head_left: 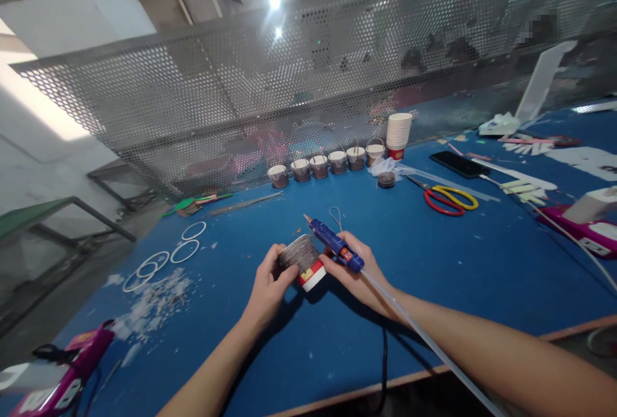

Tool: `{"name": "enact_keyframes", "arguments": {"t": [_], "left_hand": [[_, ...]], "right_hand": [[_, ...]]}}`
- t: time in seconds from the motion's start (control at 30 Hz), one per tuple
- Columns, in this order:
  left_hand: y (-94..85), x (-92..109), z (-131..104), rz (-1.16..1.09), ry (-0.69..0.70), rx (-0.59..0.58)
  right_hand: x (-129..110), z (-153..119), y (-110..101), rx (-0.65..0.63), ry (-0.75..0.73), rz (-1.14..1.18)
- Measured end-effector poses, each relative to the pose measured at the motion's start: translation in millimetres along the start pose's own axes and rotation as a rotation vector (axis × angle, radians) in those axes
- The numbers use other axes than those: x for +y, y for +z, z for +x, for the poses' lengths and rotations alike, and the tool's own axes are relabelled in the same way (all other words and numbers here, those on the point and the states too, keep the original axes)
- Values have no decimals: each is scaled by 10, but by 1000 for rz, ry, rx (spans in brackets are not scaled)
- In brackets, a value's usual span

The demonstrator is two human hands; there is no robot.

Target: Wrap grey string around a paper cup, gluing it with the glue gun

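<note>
A paper cup, tilted on its side above the table, is wrapped in grey-brown cord over most of its wall, with a red and white band bare at one end. My left hand grips the cup from the left, thumb on the cord. A blue hot glue gun lies across my right hand, with a long clear glue stick running out of its back. My right thumb touches the red band of the cup. The nozzle points up and left, past the cup's far side. A thin cord loop lies beyond the glue gun.
Several cord-wrapped cups and a stack of paper cups stand before a perforated metal screen. Scissors and a phone lie right. White rings, scraps and a magenta power strip are left.
</note>
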State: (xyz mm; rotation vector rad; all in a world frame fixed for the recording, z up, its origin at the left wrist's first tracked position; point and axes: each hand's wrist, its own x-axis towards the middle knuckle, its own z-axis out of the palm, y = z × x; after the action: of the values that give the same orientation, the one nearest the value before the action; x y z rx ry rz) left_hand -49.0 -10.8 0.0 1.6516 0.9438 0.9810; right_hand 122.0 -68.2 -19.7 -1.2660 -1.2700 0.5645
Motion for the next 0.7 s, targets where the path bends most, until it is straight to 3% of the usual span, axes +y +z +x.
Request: {"name": "enact_keyframes", "arguments": {"t": [0.47, 0.6, 0.7], "left_hand": [[39, -43, 94, -471, -169, 50], [23, -50, 115, -512, -177, 125], [-7, -39, 114, -487, -177, 97]], "right_hand": [[-17, 0, -12, -9, 8, 33], [11, 29, -20, 16, 18, 91], [27, 61, -16, 73, 87, 158]]}}
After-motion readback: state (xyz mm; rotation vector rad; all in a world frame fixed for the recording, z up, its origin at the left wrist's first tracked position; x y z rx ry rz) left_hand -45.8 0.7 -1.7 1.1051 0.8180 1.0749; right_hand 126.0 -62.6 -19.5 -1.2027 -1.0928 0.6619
